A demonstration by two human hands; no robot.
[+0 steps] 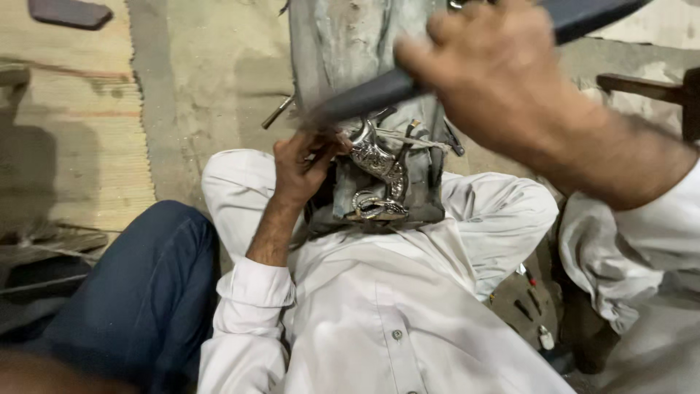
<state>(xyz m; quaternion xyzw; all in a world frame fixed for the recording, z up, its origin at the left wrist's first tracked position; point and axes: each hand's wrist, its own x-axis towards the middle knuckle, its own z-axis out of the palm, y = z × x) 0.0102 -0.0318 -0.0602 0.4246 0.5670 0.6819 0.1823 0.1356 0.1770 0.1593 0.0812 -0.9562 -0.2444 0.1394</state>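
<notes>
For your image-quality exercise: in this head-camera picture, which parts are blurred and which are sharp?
Head view: the right hand and the dark tool it grips are smeared by motion blur; the left hand, the ornate silver piece and the white shirt look sharp; lighting is soft, without strong glare.

Dim warm light; raised right hand (503, 73) motion-blurred; soft floor shadows.

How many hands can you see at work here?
2. The left hand steadies an ornate silver metal piece on a grey block; the right hand, blurred, grips a dark tool above it.
</notes>
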